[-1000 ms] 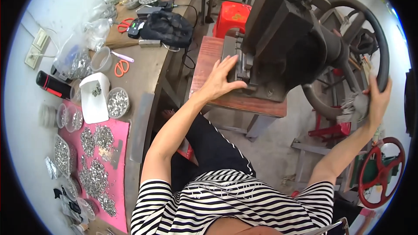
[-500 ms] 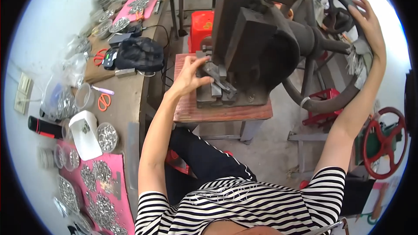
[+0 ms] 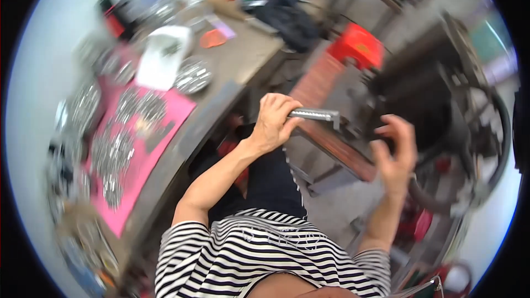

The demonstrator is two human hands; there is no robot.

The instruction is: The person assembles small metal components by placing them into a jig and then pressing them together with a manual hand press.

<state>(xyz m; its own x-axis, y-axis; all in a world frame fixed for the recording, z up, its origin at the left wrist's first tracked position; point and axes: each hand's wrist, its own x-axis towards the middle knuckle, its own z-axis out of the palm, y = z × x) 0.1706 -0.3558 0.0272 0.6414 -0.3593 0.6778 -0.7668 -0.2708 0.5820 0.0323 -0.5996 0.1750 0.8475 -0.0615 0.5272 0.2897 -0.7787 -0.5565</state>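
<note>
My left hand (image 3: 274,121) is closed around one end of a slim silver metal bar (image 3: 314,114). The bar has a row of small marks along it and a short downturned piece at its far end. It is held level above the red-brown wooden stand (image 3: 337,149). To the right, my right hand (image 3: 395,152) is raised, blurred, with fingers curled and apart and nothing seen in it. It is in front of the dark hand press (image 3: 425,96), off the press's big wheel (image 3: 502,132).
On the left, the workbench (image 3: 221,72) bears a pink mat (image 3: 182,105) with small metal parts, a white tray (image 3: 146,72), tubs of parts and orange scissors (image 3: 214,37). A red stool (image 3: 359,47) stands beyond the wooden stand.
The view has swung toward the bench. My right hand has left the wheel and come inward. My left hand has left the press base and now grips the silver bar.
</note>
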